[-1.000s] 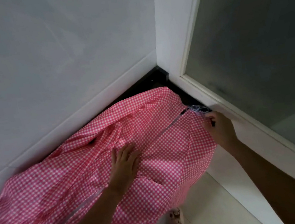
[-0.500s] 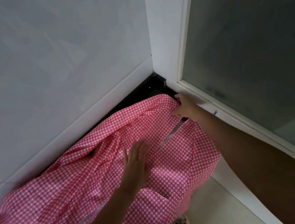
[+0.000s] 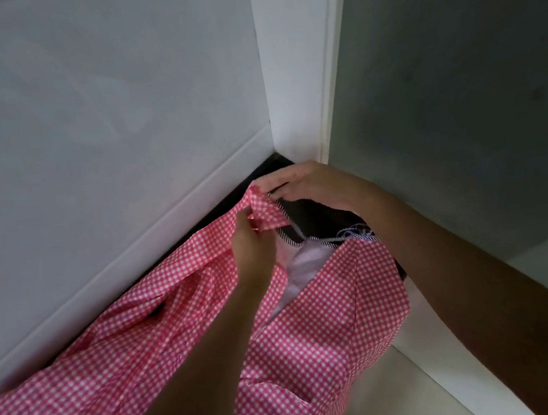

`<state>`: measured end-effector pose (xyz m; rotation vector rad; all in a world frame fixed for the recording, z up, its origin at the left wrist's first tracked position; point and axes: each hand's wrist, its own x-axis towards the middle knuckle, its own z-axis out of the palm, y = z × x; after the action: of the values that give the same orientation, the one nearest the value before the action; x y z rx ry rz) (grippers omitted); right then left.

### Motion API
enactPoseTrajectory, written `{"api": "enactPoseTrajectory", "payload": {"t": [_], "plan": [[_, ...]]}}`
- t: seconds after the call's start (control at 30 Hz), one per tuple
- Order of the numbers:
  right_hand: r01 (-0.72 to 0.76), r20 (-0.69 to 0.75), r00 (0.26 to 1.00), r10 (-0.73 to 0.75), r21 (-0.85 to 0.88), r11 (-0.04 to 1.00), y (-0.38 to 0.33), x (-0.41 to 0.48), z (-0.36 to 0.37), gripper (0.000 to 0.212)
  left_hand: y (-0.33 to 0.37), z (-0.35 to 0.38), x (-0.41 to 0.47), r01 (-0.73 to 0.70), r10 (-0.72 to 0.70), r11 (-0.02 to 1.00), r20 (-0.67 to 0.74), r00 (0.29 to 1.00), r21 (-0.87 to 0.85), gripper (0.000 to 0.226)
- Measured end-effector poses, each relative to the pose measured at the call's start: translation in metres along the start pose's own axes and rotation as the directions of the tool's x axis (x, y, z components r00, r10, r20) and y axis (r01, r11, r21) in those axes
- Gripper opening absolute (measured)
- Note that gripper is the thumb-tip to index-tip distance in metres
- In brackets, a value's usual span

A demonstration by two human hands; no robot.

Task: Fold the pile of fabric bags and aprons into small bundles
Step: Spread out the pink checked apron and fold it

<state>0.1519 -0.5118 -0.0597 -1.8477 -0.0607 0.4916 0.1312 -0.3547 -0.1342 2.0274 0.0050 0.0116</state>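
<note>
A pink-and-white gingham fabric bag (image 3: 332, 331) lies spread over a dark surface in a corner and reaches the lower left of the view. Its far corner flap (image 3: 266, 213) is lifted off the surface. My left hand (image 3: 251, 244) pinches that flap from below. My right hand (image 3: 301, 185) holds the same flap at its top edge, fingers curled onto it. Where the flap is raised, a white lining (image 3: 302, 266) and a striped trim with a zip edge (image 3: 294, 230) show.
A grey wall with a white skirting strip (image 3: 152, 243) runs behind the fabric. A white frame post (image 3: 301, 100) and a frosted glass panel (image 3: 459, 98) close off the right. The dark surface (image 3: 322, 215) shows in the corner. Pale floor (image 3: 403, 398) lies below right.
My left hand left the middle of the bag, where it lay flat, and rose to the far corner. Both hands have lifted and turned back that corner, baring the white lining.
</note>
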Motion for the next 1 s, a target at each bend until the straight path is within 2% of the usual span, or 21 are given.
{"api": "enactPoseTrajectory", "payload": {"t": [0.07,0.13,0.2,0.23,0.3,0.33,0.37,0.43,0.5,0.57,0.63,0.67,0.73,0.8,0.83,0.9,0.93,1.0], "plan": [[-0.097,-0.098,0.992,0.081,-0.178,0.979,0.013,-0.001,-0.006,0.061,-0.003,-0.011,0.009,-0.005,0.005,1.0,-0.056,0.998,-0.011,0.016],[-0.25,-0.036,0.964,0.263,-0.449,0.858,0.03,-0.004,-0.002,0.087,-0.001,-0.018,0.01,-0.001,0.0,1.0,-0.075,0.997,-0.011,0.022],[-0.283,0.037,0.933,0.359,-0.541,0.792,0.044,-0.003,0.011,0.096,0.002,-0.018,0.01,0.013,-0.014,1.0,-0.069,0.998,-0.019,0.023],[-0.287,0.03,0.937,0.348,-0.502,0.816,0.047,0.001,0.019,0.086,0.003,-0.017,0.011,0.013,-0.014,1.0,-0.069,0.998,-0.019,0.024],[-0.269,-0.011,0.958,0.286,-0.376,0.887,0.045,0.008,0.03,0.042,0.009,-0.016,0.011,-0.025,0.024,1.0,-0.086,0.996,-0.015,0.026],[-0.245,-0.079,0.969,0.232,-0.361,0.9,0.043,0.012,0.031,0.028,0.012,-0.016,0.011,-0.052,0.051,0.999,-0.104,0.993,-0.006,0.03],[-0.227,-0.182,0.968,0.173,-0.34,0.913,0.042,0.018,0.029,0.023,0.015,-0.015,0.01,-0.073,0.073,0.997,-0.124,0.99,0.005,0.033],[-0.189,-0.343,0.935,0.087,-0.276,0.943,0.041,0.029,0.02,0.021,0.021,-0.015,0.004,-0.105,0.107,0.994,-0.143,0.984,0.018,0.036],[-0.136,-0.345,0.938,0.02,-0.317,0.938,0.037,0.04,0.009,0.013,0.024,-0.014,-0.002,-0.129,0.131,0.991,-0.115,0.985,0.024,0.033],[-0.091,-0.298,0.954,-0.035,-0.4,0.912,0.032,0.057,-0.001,0.026,0.022,-0.011,-0.007,-0.166,0.169,0.986,-0.089,0.982,0.035,0.027],[-0.097,-0.314,0.949,-0.029,-0.379,0.92,0.025,0.074,-0.008,0.028,0.018,-0.006,-0.007,-0.168,0.173,0.984,-0.085,0.981,0.059,0.02],[-0.127,-0.324,0.946,0.002,-0.365,0.922,0.023,0.082,-0.01,0.026,0.016,-0.002,-0.007,-0.135,0.139,0.989,-0.067,0.988,0.058,0.024],[-0.159,-0.311,0.949,0.058,-0.31,0.937,0.024,0.095,-0.012,0.026,0.017,0.006,-0.013,-0.048,0.047,0.999,0.071,0.996,0.018,0.041],[-0.164,-0.24,0.965,0.107,-0.233,0.959,0.027,0.1,-0.012,0.033,0.007,0.019,-0.027,-0.017,-0.005,0.998,0.311,0.95,0.066,0.07],[-0.172,-0.213,0.969,0.125,-0.215,0.961,0.029,0.099,-0.011,0.039,-0.007,0.027,-0.038,-0.061,-0.022,0.982,0.429,0.903,0.178,0.086],[-0.173,-0.216,0.969,0.123,-0.232,0.957,0.036,0.097,-0.009,0.045,-0.036,0.037,-0.061,-0.243,-0.065,0.858,0.566,0.822,0.452,0.106],[-0.16,-0.252,0.963,0.098,-0.24,0.957,0.04,0.091,-0.007,0.042,-0.052,0.038,-0.07,-0.338,-0.025,0.792,0.58,0.814,0.508,0.106],[-0.107,-0.334,0.943,-0.001,-0.305,0.946,0.046,0.073,-0.004,0.031,-0.076,0.035,-0.078,-0.463,0.142,0.727,0.548,0.824,0.507,0.09]]}}
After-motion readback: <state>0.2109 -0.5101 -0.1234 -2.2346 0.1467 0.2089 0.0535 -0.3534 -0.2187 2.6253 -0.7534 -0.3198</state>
